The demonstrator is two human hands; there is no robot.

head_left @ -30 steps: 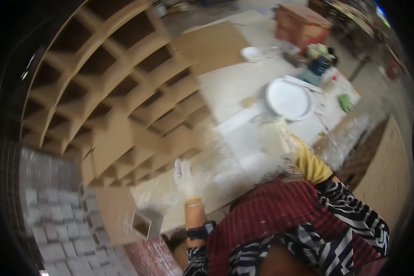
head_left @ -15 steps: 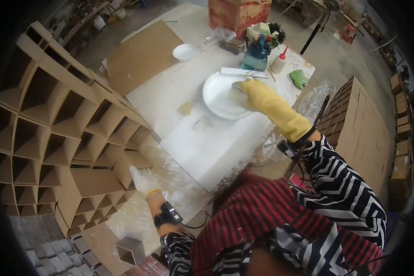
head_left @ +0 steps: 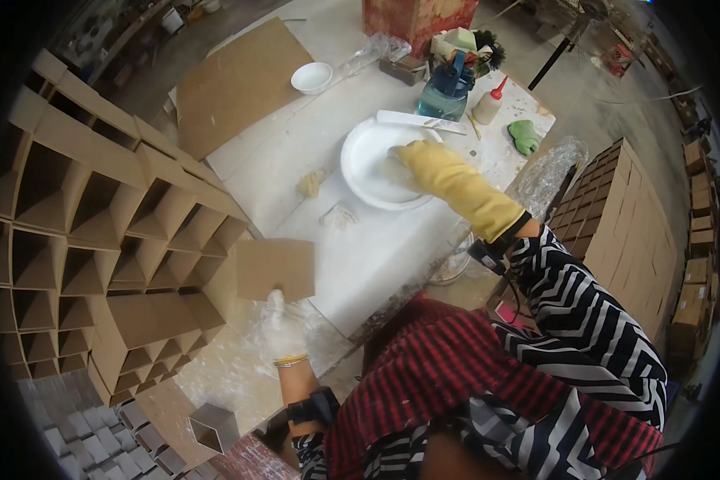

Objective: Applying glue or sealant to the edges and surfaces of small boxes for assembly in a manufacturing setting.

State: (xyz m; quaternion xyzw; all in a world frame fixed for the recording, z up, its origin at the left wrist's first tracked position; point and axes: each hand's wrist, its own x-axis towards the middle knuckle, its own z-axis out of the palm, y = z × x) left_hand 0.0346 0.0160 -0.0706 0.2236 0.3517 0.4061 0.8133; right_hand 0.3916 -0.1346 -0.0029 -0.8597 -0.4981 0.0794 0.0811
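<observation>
White-topped table (head_left: 256,160): centre. Brown open-ended boxes (head_left: 156,312): stacked at left. Shallow white dish (head_left: 350,172): on the table. Right hand (head_left: 424,164) (yellow-gloved): lowered into the dish, grip on anything cannot be determined. Brown panel (head_left: 276,266): between stack and dish, near edge gripped by the left hand (head_left: 279,330), white-gloved, thumb on top.

The basin (head_left: 350,164) lies on the table (head_left: 252,176), before the jug (head_left: 448,90), right of boxes (head_left: 152,316).
</observation>
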